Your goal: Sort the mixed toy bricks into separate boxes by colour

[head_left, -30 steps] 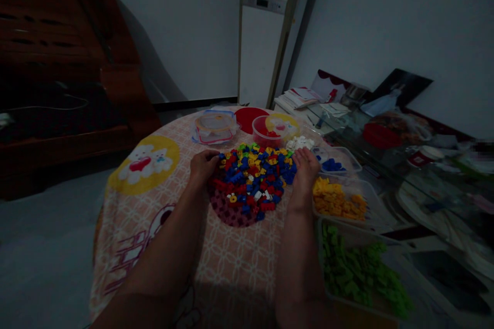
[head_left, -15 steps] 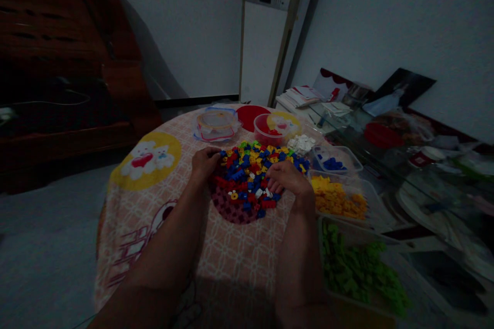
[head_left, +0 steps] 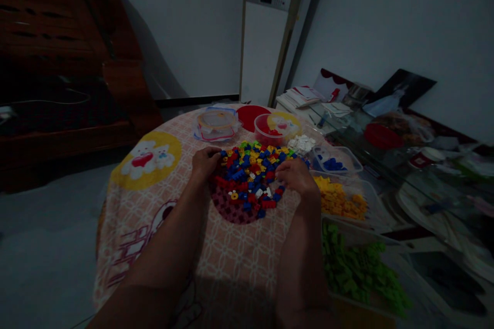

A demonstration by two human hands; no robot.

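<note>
A mixed heap of small plastic building bricks (head_left: 254, 162), red, blue, yellow, green and white, covers a dark red patch on the round table. At the heap's left edge rests my left hand (head_left: 204, 163), its fingers loosely bent and apart against the bricks; the dim light hides the fingertips partly. My right hand (head_left: 298, 177) is over the heap's right edge, fingers drawn together and pointing left. What it pinches, if anything, is too small and dark to make out. Close by on the right stand tubs of blue bricks (head_left: 334, 164) and yellow bricks (head_left: 339, 200).
Green bricks (head_left: 363, 267) fill a larger tub at the near right. White bricks (head_left: 301, 144) lie behind the heap, beside a round tub (head_left: 262, 136) with red pieces. Stacked lids (head_left: 216, 122) sit at the back left. A cluttered glass table (head_left: 347, 123) adjoins the right side.
My right hand has moved a little to the right, from over the bricks toward the heap's edge, its fingers now more drawn together. My left hand has stayed in place.
</note>
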